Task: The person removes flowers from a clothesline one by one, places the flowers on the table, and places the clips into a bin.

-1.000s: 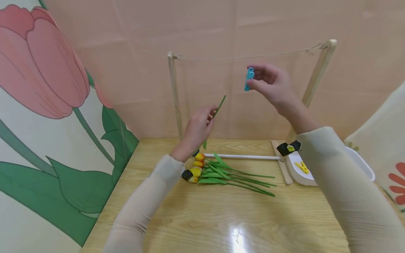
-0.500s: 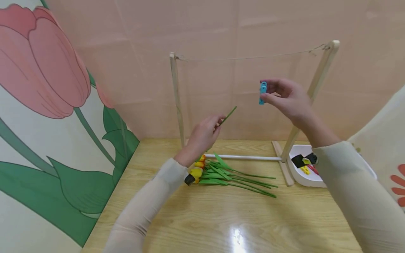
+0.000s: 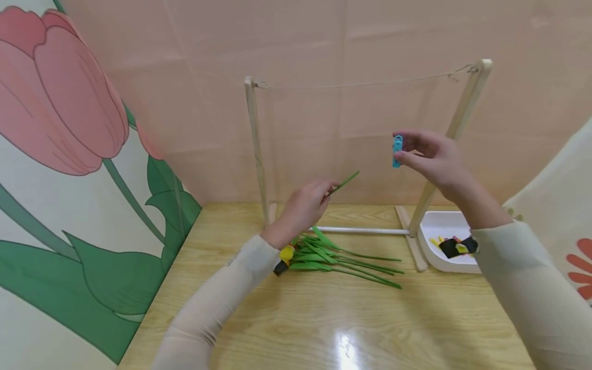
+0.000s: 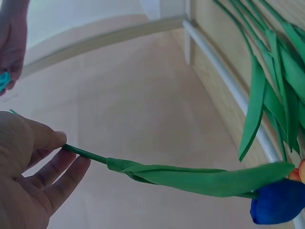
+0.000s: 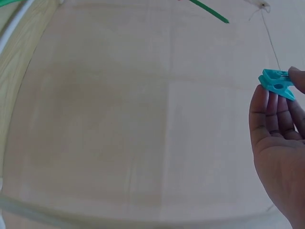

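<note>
My left hand (image 3: 307, 206) pinches the green stem of an artificial tulip between thumb and fingers. In the left wrist view that tulip's blue bloom (image 4: 276, 201) hangs down, with a long green leaf (image 4: 200, 180) along the stem. My right hand (image 3: 435, 156) holds a light blue clothespin (image 3: 397, 151) between thumb and fingertips, below and apart from the string (image 3: 379, 83). The clothespin (image 5: 277, 83) shows side-on in the right wrist view. Under my left hand, several more tulips (image 3: 342, 259) lie on the table, their blooms partly hidden by my wrist.
A wooden frame with two posts (image 3: 256, 144) carries the string across its top. A white rod (image 3: 365, 230) joins its feet. At the right stands a white tray (image 3: 439, 263) with yellow and red clothespins, partly behind my right wrist. A peach cloth (image 3: 208, 128) hangs behind.
Both hands have come down and to the right, away from the string. The left still holds the tulip, its stem now tilted flatter, and the right still holds the blue clothespin.
</note>
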Tool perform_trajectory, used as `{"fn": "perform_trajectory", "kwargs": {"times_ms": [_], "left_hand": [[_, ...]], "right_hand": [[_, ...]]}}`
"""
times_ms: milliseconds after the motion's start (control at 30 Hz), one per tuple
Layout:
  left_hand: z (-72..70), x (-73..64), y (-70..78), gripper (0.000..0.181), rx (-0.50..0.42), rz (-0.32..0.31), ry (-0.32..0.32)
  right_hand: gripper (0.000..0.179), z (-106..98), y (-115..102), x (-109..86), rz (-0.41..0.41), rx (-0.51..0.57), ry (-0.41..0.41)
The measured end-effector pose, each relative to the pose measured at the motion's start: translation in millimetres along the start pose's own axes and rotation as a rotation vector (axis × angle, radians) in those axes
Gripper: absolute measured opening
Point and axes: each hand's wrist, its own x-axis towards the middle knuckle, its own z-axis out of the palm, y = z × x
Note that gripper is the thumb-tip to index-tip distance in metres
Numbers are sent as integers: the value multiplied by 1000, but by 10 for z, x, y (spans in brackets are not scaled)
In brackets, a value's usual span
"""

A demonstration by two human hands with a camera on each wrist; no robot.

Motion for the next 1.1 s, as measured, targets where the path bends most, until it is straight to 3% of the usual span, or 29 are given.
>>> {"fn": "perform_trajectory", "kwargs": {"times_ms": [400, 533, 667, 800, 900, 1100], "left_hand": [[278, -66, 68, 25, 66, 153, -36], [361, -74, 126, 31, 106, 154, -117], [417, -93, 199, 39, 153, 112, -228], [485, -102, 269, 39, 173, 89, -295], [564, -110, 310, 40, 198, 99, -316], [735, -158, 361, 42, 288, 119, -353]], "right_hand": [[40, -430, 184, -411, 57, -56, 43], [40, -557, 252, -531, 62, -2, 76], [39, -669, 328, -650, 81, 26, 121], [37, -796, 423, -747, 94, 41, 157], [36, -910, 500, -824, 133, -3, 169], [37, -1126, 695, -962, 272, -205, 181]]}}
